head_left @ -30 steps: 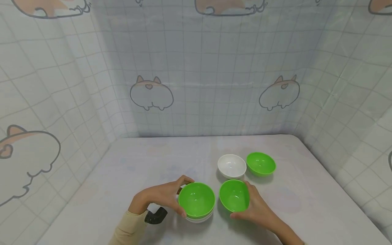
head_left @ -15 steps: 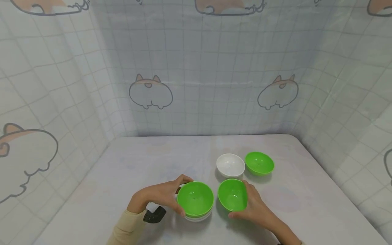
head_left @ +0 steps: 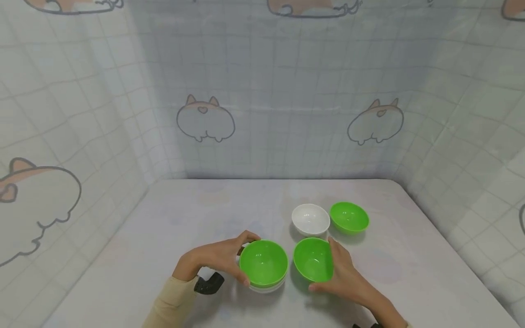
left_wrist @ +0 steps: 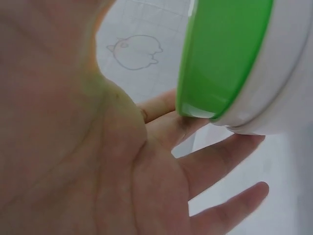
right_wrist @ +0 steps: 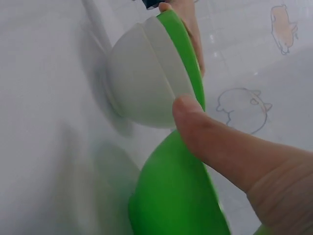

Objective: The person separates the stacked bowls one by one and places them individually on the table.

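Observation:
My left hand (head_left: 219, 257) curves round the left side of a bowl stack, thumb at the near side and fingers behind. On top of that stack is a green bowl (head_left: 264, 263); white bowls (right_wrist: 139, 78) nested beneath it show in both wrist views. Just right of the stack, my right hand (head_left: 344, 278) grips another green bowl (head_left: 313, 259) by its right side, thumb in front. That bowl tilts a little, and its base seems slightly above the table in the right wrist view. A narrow gap separates the two rims in the head view.
Behind the right-hand bowl stands a white bowl (head_left: 310, 220), with a further green bowl (head_left: 349, 218) beside it on the right. The pale table (head_left: 197, 205) is enclosed by grid-patterned curtains (head_left: 287, 91) at the back and both sides.
The head view has shifted slightly. Both hands keep their hold, and the bowls stay in the same places relative to each other.

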### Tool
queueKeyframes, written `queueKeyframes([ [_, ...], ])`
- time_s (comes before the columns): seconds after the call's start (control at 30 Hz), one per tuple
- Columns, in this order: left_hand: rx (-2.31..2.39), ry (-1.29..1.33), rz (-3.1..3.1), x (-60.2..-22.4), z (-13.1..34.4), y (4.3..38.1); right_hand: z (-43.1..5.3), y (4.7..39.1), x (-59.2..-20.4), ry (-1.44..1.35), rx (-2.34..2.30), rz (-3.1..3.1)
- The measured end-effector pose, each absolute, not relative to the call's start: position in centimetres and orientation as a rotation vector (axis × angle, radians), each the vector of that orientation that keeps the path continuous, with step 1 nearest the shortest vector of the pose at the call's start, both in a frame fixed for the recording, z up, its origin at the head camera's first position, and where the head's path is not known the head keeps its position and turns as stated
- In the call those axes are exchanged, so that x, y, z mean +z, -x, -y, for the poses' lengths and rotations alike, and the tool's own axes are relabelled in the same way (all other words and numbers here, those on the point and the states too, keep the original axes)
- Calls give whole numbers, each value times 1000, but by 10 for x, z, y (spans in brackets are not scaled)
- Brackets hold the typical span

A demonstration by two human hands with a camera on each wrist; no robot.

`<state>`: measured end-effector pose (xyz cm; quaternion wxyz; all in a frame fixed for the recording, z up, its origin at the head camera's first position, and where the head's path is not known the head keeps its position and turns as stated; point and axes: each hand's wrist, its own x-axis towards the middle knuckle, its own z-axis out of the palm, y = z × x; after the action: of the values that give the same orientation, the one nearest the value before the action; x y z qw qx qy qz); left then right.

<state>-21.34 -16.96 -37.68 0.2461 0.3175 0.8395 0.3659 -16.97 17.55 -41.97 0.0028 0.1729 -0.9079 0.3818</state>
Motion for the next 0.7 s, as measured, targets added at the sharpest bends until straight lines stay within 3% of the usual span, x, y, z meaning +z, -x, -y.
queueKeyframes([
  [0.3, 1180, -863, -2262, -394, 175, 205, -167, 162, -402, -583, 1204, 2678],
  [0.7, 1371, -818, -2360, -412, 180, 177, -120, 144, -388, -879, 1326, 2699],
])
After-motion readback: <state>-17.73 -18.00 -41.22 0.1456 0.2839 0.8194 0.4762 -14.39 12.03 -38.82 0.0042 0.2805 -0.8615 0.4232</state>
